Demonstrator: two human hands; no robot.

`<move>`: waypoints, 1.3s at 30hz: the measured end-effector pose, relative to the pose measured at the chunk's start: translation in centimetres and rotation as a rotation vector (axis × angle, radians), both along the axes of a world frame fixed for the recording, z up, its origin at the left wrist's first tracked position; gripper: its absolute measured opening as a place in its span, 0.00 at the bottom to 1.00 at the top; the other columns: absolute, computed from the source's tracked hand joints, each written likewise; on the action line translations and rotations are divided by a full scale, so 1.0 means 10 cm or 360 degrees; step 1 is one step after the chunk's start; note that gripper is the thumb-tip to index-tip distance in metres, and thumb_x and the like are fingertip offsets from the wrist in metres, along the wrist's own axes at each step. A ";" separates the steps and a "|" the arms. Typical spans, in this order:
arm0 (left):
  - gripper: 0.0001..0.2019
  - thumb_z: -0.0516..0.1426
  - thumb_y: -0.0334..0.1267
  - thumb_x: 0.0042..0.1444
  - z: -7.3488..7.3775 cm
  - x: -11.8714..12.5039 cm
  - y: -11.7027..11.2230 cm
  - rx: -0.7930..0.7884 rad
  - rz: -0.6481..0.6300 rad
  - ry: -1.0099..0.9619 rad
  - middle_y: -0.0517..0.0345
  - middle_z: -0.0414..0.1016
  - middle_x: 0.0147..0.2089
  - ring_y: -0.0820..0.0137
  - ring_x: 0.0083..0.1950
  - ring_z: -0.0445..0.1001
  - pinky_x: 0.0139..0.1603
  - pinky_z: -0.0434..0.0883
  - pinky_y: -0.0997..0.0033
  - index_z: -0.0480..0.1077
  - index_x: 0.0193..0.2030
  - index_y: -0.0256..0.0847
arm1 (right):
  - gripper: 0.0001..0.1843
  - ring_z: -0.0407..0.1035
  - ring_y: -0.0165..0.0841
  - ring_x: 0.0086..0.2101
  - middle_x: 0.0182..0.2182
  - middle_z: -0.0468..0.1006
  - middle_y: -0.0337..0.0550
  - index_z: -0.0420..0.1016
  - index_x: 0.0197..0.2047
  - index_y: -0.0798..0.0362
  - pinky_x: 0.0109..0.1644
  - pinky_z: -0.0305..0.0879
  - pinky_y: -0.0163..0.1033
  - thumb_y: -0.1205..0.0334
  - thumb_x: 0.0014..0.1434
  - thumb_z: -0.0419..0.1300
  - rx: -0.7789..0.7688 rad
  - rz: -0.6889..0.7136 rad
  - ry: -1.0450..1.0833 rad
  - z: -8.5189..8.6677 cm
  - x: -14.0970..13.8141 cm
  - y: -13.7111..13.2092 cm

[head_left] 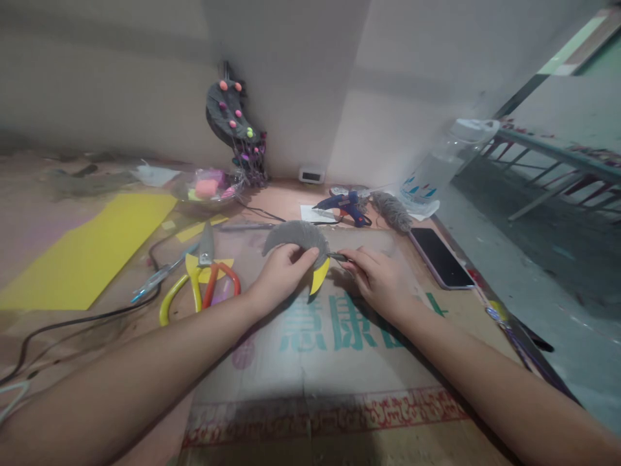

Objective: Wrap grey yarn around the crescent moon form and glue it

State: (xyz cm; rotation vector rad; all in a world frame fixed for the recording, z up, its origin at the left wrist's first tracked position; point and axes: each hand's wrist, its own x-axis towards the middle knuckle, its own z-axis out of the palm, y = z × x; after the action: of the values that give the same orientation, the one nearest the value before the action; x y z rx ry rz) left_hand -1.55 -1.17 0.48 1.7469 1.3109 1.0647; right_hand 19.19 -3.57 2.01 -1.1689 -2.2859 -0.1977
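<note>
My left hand [281, 272] is closed on a crescent-shaped piece [297, 237], grey and fuzzy over most of it, with a bare yellow tip [319, 277] at its lower right end. My right hand [376, 275] pinches a thin grey strand [338, 257] against that yellow end. Both hands rest over a flattened cardboard sheet [339, 362] with green print.
Yellow-handled scissors [198, 278] and an orange-handled pair lie left of my hands, beside a yellow sheet [92, 249]. A blue glue gun [345, 206], a grey yarn bundle [392, 212], a phone [440, 257] and a plastic bottle [436, 171] sit behind. A bowl of pompoms [207, 188] and a finished grey crescent [228, 116] stand at the wall.
</note>
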 end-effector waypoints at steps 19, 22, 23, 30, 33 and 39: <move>0.22 0.52 0.52 0.57 -0.01 0.00 0.04 0.0045 0.0034 0.0006 0.64 0.55 0.20 0.73 0.24 0.58 0.27 0.53 0.70 0.56 0.18 0.41 | 0.25 0.67 0.45 0.50 0.48 0.75 0.56 0.65 0.62 0.54 0.51 0.65 0.53 0.71 0.61 0.50 -0.0161 -0.0179 0.0207 -0.11 0.19 0.32; 0.22 0.52 0.51 0.58 -0.01 0.00 0.04 0.0091 0.0021 0.0026 0.64 0.55 0.20 0.73 0.24 0.57 0.27 0.53 0.70 0.55 0.18 0.41 | 0.20 0.67 0.45 0.50 0.48 0.76 0.55 0.69 0.58 0.53 0.54 0.63 0.55 0.65 0.62 0.54 -0.0144 -0.0176 0.0263 -0.08 0.17 0.30; 0.22 0.52 0.51 0.58 -0.01 0.01 0.04 0.0106 0.0018 0.0036 0.64 0.55 0.20 0.73 0.24 0.57 0.27 0.53 0.70 0.55 0.18 0.42 | 0.18 0.67 0.45 0.50 0.48 0.76 0.54 0.71 0.56 0.53 0.55 0.63 0.55 0.63 0.62 0.55 -0.0134 -0.0165 0.0317 -0.06 0.14 0.28; 0.22 0.51 0.51 0.59 0.03 0.01 -0.02 0.0161 -0.0035 0.0157 0.63 0.56 0.20 0.72 0.25 0.59 0.28 0.53 0.69 0.56 0.19 0.41 | 0.10 0.72 0.38 0.45 0.39 0.80 0.45 0.79 0.39 0.49 0.52 0.66 0.48 0.57 0.62 0.57 -0.0417 0.0009 0.0746 0.04 -0.09 0.03; 0.21 0.51 0.51 0.59 0.04 0.02 -0.04 0.0150 -0.0030 0.0167 0.63 0.57 0.20 0.72 0.25 0.59 0.27 0.54 0.70 0.57 0.19 0.41 | 0.07 0.73 0.39 0.44 0.37 0.81 0.43 0.78 0.36 0.49 0.52 0.67 0.48 0.58 0.59 0.60 -0.0496 0.0045 0.0848 0.00 -0.16 0.01; 0.21 0.52 0.50 0.58 0.03 0.04 -0.07 0.0158 -0.0047 0.0149 0.64 0.56 0.20 0.73 0.24 0.58 0.26 0.53 0.71 0.56 0.19 0.41 | 0.05 0.73 0.36 0.38 0.34 0.80 0.42 0.76 0.34 0.50 0.47 0.68 0.45 0.61 0.57 0.60 -0.0681 0.0057 0.1026 -0.06 -0.19 0.02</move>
State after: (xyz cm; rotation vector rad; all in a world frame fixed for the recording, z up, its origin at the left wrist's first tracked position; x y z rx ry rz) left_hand -1.10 -1.89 0.80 1.9046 1.3040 1.0585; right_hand 17.28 -3.33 1.36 -1.1695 -1.8012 0.6254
